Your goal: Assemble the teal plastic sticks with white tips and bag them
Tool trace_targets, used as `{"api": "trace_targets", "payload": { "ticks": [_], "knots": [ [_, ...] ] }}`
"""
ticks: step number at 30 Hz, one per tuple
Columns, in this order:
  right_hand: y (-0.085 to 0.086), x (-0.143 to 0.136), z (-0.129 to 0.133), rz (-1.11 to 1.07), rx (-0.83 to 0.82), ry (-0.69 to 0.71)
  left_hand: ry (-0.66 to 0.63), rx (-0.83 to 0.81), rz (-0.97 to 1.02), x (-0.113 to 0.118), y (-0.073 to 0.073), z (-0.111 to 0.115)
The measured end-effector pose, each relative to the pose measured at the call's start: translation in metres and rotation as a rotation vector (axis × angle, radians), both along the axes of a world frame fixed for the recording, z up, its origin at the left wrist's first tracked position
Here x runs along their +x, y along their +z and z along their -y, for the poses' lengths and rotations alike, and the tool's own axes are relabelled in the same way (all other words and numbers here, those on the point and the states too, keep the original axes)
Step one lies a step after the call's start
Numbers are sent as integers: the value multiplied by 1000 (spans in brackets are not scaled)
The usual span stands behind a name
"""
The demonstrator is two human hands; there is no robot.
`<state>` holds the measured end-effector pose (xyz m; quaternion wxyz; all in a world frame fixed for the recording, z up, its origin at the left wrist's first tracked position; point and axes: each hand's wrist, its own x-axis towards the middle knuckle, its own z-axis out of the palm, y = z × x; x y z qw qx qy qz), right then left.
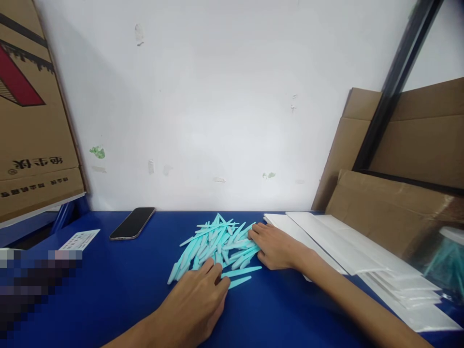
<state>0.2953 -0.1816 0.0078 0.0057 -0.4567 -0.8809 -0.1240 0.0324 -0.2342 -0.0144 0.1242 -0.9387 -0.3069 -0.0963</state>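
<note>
A heap of slim, tapered turquoise plastic sticks (212, 244) lies on the blue tabletop, pointing in many directions. My left hand (199, 295) is at the front of the heap, its fingers curled down. The ends of two sticks (241, 272) stick out to the right from beneath those fingers. At the heap's right edge, my right hand (273, 244) has its fingers bent inward over several sticks and touches them. The fingertips of both hands are partly hidden, so the exact number of sticks under them does not show.
A phone (133, 224) and a printed card (80, 240) lie on the left. White paper sheets or bags (348, 244) are stacked on the right, beside cardboard (384, 212) and a clear container (447, 261). A large carton (36, 121) stands at left; a white wall rises behind.
</note>
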Motion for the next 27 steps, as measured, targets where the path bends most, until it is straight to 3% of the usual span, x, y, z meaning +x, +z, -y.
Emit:
{"api": "trace_targets", "payload": {
  "ticks": [11, 27],
  "knots": [
    [-6, -3, 1, 40, 4, 0, -7, -9, 33, -1, -2, 1],
    [0, -10, 9, -28, -59, 46, -9, -57, 58, -1, 5, 2]
  ]
}}
